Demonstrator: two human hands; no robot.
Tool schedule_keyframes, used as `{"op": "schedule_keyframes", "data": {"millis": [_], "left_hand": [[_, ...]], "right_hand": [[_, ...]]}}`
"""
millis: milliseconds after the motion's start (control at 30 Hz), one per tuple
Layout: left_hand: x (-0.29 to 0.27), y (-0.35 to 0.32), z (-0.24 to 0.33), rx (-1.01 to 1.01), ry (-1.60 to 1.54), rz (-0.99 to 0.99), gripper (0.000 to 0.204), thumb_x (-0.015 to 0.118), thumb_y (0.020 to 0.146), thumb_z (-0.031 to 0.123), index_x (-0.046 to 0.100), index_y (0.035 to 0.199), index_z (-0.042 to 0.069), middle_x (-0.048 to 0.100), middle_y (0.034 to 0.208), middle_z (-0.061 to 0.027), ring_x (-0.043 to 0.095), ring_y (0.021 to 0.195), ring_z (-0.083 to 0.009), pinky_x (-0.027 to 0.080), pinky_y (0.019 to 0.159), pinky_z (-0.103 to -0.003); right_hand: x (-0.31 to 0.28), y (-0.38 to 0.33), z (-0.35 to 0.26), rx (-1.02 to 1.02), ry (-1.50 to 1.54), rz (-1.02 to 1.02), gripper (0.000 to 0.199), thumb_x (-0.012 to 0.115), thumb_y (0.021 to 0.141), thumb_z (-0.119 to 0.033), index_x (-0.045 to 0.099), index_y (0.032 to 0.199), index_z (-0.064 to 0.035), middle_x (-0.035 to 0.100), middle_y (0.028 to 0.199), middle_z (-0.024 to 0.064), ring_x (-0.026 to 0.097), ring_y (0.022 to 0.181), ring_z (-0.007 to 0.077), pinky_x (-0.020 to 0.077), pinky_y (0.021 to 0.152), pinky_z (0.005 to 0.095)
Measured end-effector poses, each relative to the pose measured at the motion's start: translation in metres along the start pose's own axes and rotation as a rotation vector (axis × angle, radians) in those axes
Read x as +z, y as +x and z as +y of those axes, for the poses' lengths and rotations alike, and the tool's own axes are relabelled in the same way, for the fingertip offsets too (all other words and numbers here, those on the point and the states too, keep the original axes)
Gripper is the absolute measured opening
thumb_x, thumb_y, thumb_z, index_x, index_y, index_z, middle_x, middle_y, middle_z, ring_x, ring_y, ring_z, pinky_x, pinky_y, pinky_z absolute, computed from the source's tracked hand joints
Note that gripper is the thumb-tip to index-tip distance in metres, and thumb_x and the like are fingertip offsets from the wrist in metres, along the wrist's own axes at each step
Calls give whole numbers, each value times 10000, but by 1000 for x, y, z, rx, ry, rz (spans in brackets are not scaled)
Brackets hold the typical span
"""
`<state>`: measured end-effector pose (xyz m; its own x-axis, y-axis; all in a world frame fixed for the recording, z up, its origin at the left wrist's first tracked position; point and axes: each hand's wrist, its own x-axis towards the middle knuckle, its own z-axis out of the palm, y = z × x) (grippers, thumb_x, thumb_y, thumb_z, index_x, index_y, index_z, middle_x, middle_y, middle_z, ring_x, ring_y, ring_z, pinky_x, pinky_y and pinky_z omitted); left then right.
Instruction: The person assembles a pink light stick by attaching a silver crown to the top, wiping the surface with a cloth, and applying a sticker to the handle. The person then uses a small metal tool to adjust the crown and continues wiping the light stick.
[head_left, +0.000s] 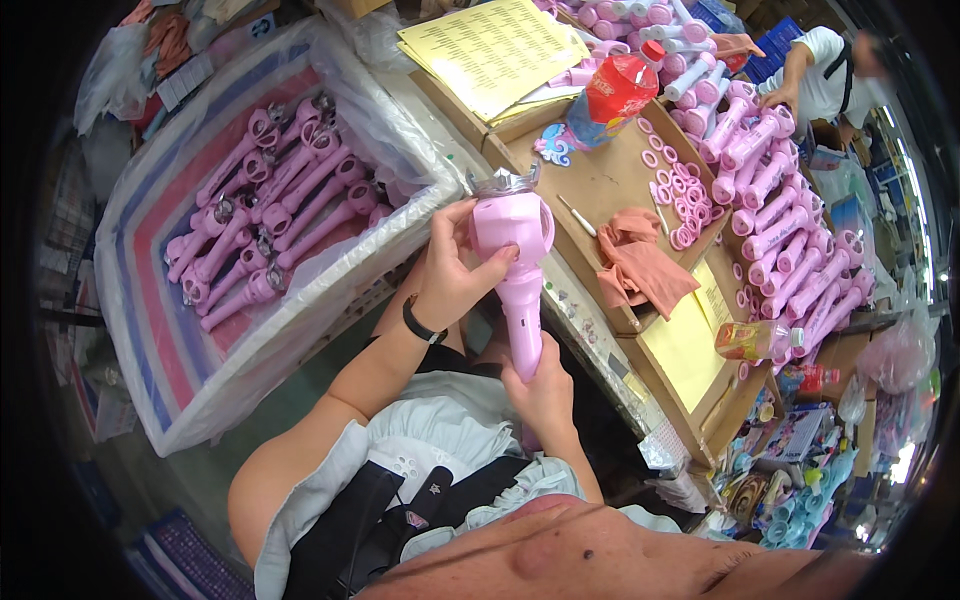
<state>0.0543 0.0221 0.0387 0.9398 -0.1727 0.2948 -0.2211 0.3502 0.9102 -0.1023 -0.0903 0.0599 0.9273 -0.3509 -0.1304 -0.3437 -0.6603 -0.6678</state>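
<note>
Both my hands hold a pink light stick [522, 310] between the lined bin and the workbench. It has a wide rounded head with a silver crown-shaped top, and its handle slants down toward me. My left hand [455, 268] wraps the side of the head, the thumb lying across its front. Lower down, my right hand [545, 395] closes around the end of the handle. To the left, similar pink light sticks [290, 195] lie heaped in the plastic-lined bin [170, 385].
On the bench, a cardboard tray [530, 150] holds pink rings [685, 200], a salmon cloth [645, 262] and a red-capped bottle [612, 100]. Yellow printed sheets [490, 50] lie behind. More pink sticks [790, 235] are stacked at right, near a small bottle [755, 340]. Another person [825, 75] stands beyond.
</note>
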Motion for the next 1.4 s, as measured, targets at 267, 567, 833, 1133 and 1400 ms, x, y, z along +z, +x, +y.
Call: {"op": "schedule_keyframes", "data": {"millis": [267,567,833,1133,1400], "left_hand": [[-5,-1,-10,59,13,-38,658,722,808,9,317,1326,23,465,1285,-142,511,1171,-203,460,988,-353],[7,-13,5,-285,-746,-288,1143,595,663,797,269,1450,35,499,1318,-163,556,1143,-268,438,1039,-405],[-11,-11,5,-402,-899,-73,1104,454,659,890,393,1353,33,576,1026,-49,488,731,-131,421,632,-275],[-26,-14,14,-298,-824,-29,939,489,770,761,419,1374,46,592,1244,-123,579,843,-177,517,717,-314],[-22,-15,11,-321,-649,-29,812,529,838,656,435,1359,41,597,1233,-120,621,920,-184,543,810,-331]], "right_hand": [[3,-1,8,3,71,-29,568,707,804,-290,472,1266,-60,662,938,259,658,819,439,520,716,491],[-12,6,7,-146,622,-376,520,748,804,-218,529,1228,-11,638,909,92,636,824,174,506,729,319],[-55,120,-2,-454,257,74,190,656,865,-174,645,983,-26,653,923,164,640,852,314,505,758,393],[-57,227,43,-270,-460,-75,242,639,797,-185,641,960,-6,659,956,206,644,880,381,505,773,466],[-76,130,-28,-691,-7,384,239,690,719,6,660,951,-40,607,863,119,633,707,244,527,636,334]]}}
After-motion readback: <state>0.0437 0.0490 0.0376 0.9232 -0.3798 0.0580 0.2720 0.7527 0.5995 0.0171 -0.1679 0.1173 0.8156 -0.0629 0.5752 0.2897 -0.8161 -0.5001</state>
